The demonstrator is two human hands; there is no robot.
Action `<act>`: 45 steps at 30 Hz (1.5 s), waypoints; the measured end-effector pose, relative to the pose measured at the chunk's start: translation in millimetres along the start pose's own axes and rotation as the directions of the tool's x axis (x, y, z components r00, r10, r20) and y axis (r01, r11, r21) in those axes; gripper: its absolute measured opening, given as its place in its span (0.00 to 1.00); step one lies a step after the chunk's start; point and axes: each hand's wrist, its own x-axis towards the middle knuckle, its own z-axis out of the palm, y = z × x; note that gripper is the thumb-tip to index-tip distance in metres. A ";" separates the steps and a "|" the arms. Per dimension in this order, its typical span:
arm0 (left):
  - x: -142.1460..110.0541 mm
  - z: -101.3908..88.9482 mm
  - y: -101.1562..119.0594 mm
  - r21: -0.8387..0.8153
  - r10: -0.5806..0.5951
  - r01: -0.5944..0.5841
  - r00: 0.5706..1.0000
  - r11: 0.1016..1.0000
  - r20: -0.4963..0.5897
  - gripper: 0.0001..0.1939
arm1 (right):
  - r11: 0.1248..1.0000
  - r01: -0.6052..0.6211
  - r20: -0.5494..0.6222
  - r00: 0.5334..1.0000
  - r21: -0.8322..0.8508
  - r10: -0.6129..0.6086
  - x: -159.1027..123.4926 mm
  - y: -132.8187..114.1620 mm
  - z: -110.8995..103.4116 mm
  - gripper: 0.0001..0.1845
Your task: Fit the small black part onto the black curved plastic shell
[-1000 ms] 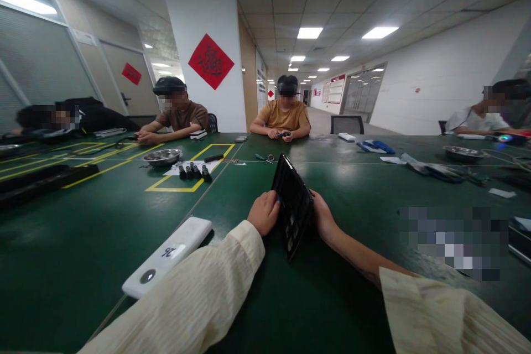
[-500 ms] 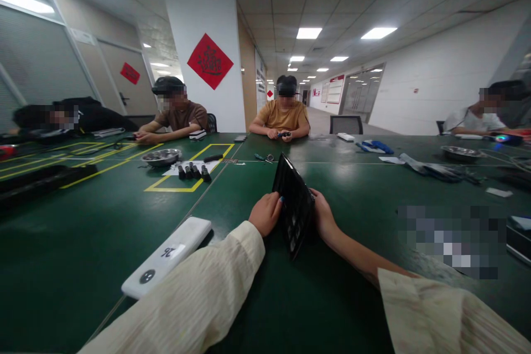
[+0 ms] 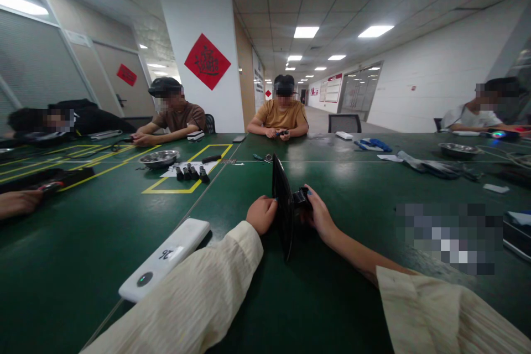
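Note:
A thin, glossy black tablet-like panel [image 3: 283, 210] stands almost edge-on above the green table. My left hand [image 3: 262, 214] closes on its left side, thumb at the panel's edge. Behind the panel, on the right, sits a black bracket-like piece [image 3: 300, 198]; I cannot make out its exact kind. Around that piece the fingers of my right hand [image 3: 321, 213] are wrapped, with a small blue spot at a fingertip. The panel hides part of how the two black parts meet. Beside my left sleeve lies a white power bank [image 3: 166, 260] marked 26.
Several short black cylinders [image 3: 191, 172] and a metal bowl [image 3: 160, 159] stand at the left. Pliers [image 3: 262, 157] lie beyond the panel. Gloves [image 3: 427, 166] and a blurred-out item [image 3: 450, 238] are at the right. Another person's hand [image 3: 20, 203] holds a tool at far left.
The panel has turned more edge-on, bringing the black piece behind it into view in my right hand. Another person's hand with a tool has come in from the left.

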 end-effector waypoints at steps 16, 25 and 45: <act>1.9 3.3 -4.6 -0.013 -0.005 0.004 0.998 1.000 -0.055 0.29 | 1.000 -0.015 0.008 1.000 -0.023 0.015 0.1 -3.3 0.4 0.33; 0.9 5.8 -5.2 -0.012 -0.068 0.068 0.996 0.998 -0.051 0.30 | 1.000 -0.012 0.021 1.000 -0.016 0.013 0.4 -2.1 -1.4 0.34; -1.1 -1.5 1.8 -0.010 -0.060 0.060 0.998 0.998 -0.014 0.24 | 1.000 0.024 -0.009 1.000 -0.019 -0.024 2.1 2.6 -2.2 0.32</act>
